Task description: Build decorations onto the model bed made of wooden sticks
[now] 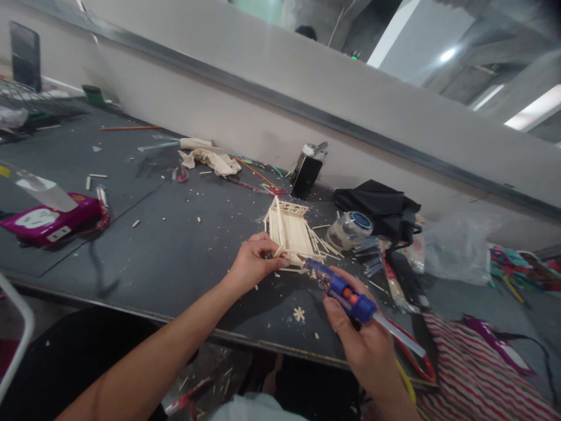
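Note:
A small model built from pale wooden sticks (294,229) lies on the dark tabletop, with a flat slatted surface and low railings. At its near left corner my left hand (256,260) pinches the frame between thumb and fingers. My right hand (366,339) is wrapped around a blue glue gun (339,289), its tip close to the model's near edge. Whether the tip touches the wood I cannot tell. A translucent glue stick (401,334) pokes out of the gun's back end. Below the model lies a small star-shaped wooden piece (298,314).
Loose sticks and a clear jar (350,230) with a blue lid stand right of the model. Behind are a propped phone (307,177) and a black bag (377,202). A purple device (52,222) sits left; striped cloth (473,368) lies right. Wood scraps litter the table.

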The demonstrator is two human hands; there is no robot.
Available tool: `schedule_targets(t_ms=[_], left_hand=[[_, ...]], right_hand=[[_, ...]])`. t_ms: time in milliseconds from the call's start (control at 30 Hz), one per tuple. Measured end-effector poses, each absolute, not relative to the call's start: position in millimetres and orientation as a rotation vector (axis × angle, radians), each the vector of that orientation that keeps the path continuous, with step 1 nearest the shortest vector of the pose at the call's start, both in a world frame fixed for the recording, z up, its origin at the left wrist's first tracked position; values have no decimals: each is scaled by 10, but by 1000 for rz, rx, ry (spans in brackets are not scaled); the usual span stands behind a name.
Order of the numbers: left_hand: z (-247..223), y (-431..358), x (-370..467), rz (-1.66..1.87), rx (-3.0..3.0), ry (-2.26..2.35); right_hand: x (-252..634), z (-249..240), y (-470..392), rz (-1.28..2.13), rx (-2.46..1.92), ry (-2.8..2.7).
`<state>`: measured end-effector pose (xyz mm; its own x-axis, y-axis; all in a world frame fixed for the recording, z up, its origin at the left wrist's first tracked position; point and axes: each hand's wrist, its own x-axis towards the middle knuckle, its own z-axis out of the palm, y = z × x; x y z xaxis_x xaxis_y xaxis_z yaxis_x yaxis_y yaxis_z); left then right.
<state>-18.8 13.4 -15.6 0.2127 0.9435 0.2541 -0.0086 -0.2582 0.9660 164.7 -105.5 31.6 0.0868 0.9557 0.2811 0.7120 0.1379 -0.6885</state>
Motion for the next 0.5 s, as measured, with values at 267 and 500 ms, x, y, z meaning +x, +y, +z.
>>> schedule_targets(t_ms=[267, 500], left_hand=[[-157, 136, -186, 1221, 1509, 922], [-171, 148, -186, 1223, 1506, 917]], right_hand=[[1644, 301, -1051, 464, -1637, -1676], [1655, 305, -1038, 456, -1643, -1678]])
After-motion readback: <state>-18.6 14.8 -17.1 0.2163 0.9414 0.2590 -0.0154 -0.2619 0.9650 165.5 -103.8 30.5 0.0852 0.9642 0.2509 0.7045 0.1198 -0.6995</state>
